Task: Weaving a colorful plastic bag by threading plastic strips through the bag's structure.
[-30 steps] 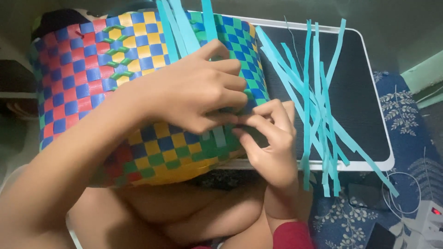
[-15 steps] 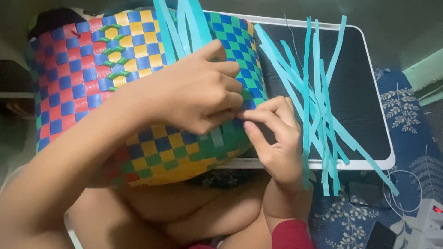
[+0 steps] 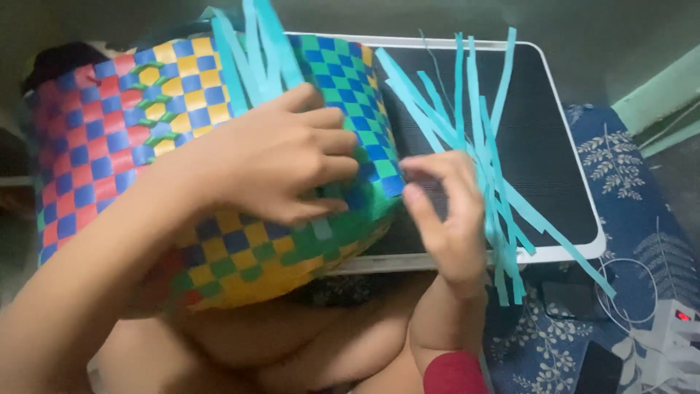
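A woven basket [image 3: 109, 131] of red, blue, yellow and green plastic strips lies on its side across my lap and the low table. My left hand [image 3: 281, 164] presses flat on its checkered side, fingers curled over a teal strip woven into the weave. My right hand [image 3: 448, 211] hovers just right of the basket's corner, fingers loosely bent, next to a fan of loose teal strips [image 3: 481, 168] that stick out from the basket. Whether its fingertips pinch a strip is hidden. More teal strip ends [image 3: 255, 51] rise above my left hand.
A small black table with a white rim [image 3: 561, 146] stands in front of me. A blue floral cloth [image 3: 627, 182] lies at the right. A white power strip [image 3: 674, 343] with cables and a dark phone [image 3: 594, 368] sit at the lower right.
My right hand has drawn away from my left hand, moving right and slightly up, off the basket's edge. The basket and my left hand have stayed almost in place.
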